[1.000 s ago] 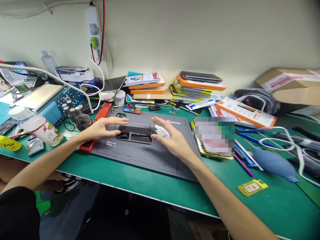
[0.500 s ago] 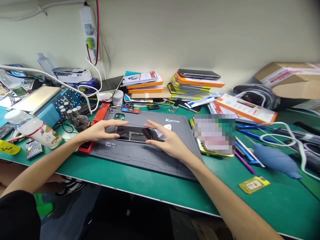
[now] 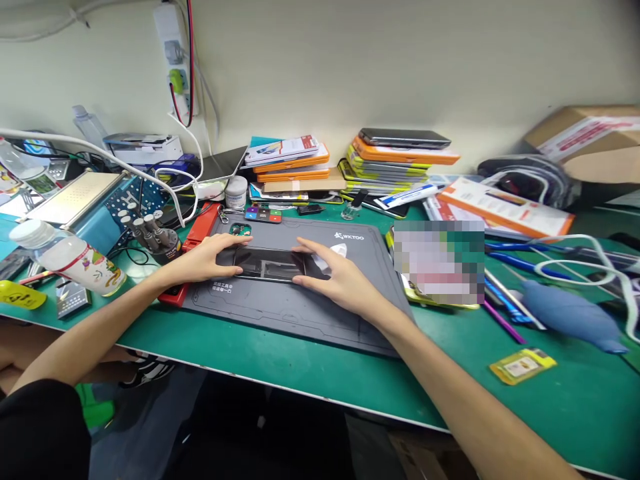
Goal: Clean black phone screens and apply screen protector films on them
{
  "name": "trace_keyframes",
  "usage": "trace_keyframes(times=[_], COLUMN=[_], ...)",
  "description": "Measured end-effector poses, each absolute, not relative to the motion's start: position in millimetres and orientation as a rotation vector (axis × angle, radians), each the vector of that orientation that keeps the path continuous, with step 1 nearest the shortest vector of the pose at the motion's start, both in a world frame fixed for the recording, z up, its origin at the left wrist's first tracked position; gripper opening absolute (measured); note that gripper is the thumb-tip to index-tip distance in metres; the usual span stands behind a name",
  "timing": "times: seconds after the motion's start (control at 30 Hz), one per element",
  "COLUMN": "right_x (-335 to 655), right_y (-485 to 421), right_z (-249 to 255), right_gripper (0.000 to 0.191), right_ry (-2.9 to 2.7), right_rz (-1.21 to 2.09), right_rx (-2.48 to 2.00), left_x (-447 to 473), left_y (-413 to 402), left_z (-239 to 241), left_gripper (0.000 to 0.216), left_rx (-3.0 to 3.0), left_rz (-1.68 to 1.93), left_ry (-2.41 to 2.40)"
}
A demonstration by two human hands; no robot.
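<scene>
A dark glossy smartphone [image 3: 270, 265] is held lengthwise over the grey work mat [image 3: 290, 313], its screen side up with a pale reflection across it. My left hand [image 3: 217, 257] grips its left end, thumb along the near edge and fingers at the far edge. At the opposite end my right hand [image 3: 334, 275] holds it the same way. Whether the phone touches the mat I cannot tell. Just behind my left hand, small parts lie in a round-cornered recess [image 3: 241, 230] of the mat. A white shiny piece [image 3: 339, 252] shows beyond my right fingers.
Left of the mat stand a red tool [image 3: 203, 227], a screwdriver holder [image 3: 159, 243] and a drink bottle [image 3: 75, 260]. Stacked boxes [image 3: 400, 157] line the wall. To the right lie a blue air blower [image 3: 570, 313], loose cables and a yellow packet [image 3: 523, 367].
The camera view has shifted slightly, so the things on the right appear further right. Both hands keep their hold on the smartphone, with hardly any movement.
</scene>
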State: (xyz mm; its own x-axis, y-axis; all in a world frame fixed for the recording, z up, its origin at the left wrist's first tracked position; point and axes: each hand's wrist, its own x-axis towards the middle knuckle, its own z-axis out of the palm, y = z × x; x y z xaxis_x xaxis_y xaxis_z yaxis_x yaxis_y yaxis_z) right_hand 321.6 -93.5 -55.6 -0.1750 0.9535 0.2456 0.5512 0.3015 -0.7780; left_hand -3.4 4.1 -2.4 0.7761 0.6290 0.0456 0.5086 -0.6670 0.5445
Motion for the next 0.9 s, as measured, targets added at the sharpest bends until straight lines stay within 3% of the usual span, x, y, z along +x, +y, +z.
trace_keyframes(times=[0.9], right_x=[325.4], right_y=[-93.5], right_z=[-49.7], right_gripper=[0.084], right_ry=[-1.856], right_rz=[0.755], right_rx=[-1.392], left_x=[-1.8], left_y=[3.4], left_z=[-0.2], left_gripper=[0.077], left_rx=[2.436], left_rz=[0.282], left_ry=[0.788])
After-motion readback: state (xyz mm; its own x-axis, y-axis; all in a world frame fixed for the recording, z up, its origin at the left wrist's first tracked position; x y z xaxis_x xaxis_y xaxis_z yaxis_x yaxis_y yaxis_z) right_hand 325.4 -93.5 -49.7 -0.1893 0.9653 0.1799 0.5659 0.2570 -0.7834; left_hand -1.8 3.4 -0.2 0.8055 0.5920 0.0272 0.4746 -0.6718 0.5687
